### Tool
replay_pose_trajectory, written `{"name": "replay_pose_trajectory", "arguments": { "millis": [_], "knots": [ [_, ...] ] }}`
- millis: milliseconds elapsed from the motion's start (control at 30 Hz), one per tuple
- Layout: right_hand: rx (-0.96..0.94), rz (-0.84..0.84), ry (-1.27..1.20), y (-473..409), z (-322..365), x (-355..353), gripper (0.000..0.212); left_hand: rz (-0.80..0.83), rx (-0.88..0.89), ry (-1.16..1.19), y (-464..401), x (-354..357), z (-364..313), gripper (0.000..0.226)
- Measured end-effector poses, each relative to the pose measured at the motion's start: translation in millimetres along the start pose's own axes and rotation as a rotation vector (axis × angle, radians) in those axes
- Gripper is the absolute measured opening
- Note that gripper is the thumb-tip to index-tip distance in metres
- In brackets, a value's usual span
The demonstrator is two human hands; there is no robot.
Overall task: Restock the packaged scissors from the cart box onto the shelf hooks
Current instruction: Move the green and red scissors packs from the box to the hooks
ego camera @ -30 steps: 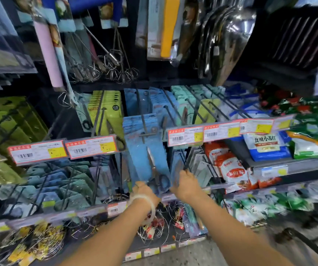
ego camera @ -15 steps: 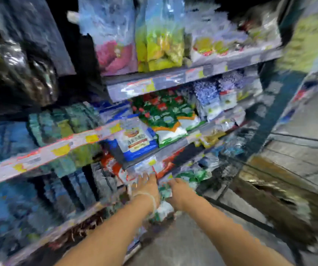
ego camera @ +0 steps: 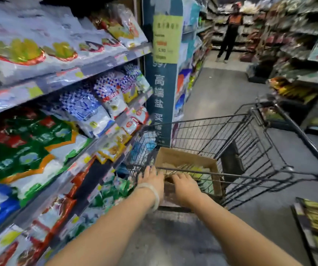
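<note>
Beside the shelving, cart: one black wire shopping cart [ego camera: 250,135] stands in the aisle, its near rim running left to right just past both hands.
Box: one open cardboard box [ego camera: 185,158] sits inside the cart at its near left corner, long side roughly across the view, open top upward.
Packaged scissors: pale and yellowish packs [ego camera: 190,169] lie in the box, just beyond the right fingertips; too blurred to count, and their long axis or pointing cannot be told.
Left hand: the left hand [ego camera: 151,178] reaches over the cart's near rim at the box's left edge, fingers fairly straight and spread, holding nothing visible; a pale bracelet [ego camera: 153,192] circles the wrist.
Right hand: the right hand [ego camera: 185,186] is over the box's near edge, fingers bent downward into the box; whether they grip a pack cannot be told.
Hands count: two, side by side, apart from each other.
Shelves: bagged goods [ego camera: 39,143] fill the tiers on the left.
Background: one person [ego camera: 229,29] stands far down the aisle.
</note>
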State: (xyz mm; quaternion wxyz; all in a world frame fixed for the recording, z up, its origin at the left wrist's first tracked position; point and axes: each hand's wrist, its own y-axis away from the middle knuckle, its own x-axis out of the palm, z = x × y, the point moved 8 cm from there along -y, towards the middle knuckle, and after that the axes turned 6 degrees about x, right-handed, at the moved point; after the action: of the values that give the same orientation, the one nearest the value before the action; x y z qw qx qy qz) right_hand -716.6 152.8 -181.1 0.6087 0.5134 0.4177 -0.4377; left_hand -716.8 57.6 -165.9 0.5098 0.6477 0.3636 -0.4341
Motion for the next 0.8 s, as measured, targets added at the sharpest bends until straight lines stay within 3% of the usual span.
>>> {"name": "replay_pose_trajectory", "arguments": {
  "millis": [233, 467, 800],
  "knots": [
    [0.154, 0.028, -0.051, -112.3, -74.3, -21.9, 0.061, 0.029, 0.123, -0.066, -128.3, -26.8, -26.5, 0.069],
    [0.268, 0.079, -0.123, -237.9, -119.2, -37.8, 0.055, 0.099, 0.144, 0.014, -263.0, -60.2, -4.6, 0.066],
    [0.368, 0.382, -0.189, -314.0, -150.0, 57.7, 0.056, 0.429, 0.069, 0.054, -362.6, 26.6, 37.0, 0.059]
  ]
}}
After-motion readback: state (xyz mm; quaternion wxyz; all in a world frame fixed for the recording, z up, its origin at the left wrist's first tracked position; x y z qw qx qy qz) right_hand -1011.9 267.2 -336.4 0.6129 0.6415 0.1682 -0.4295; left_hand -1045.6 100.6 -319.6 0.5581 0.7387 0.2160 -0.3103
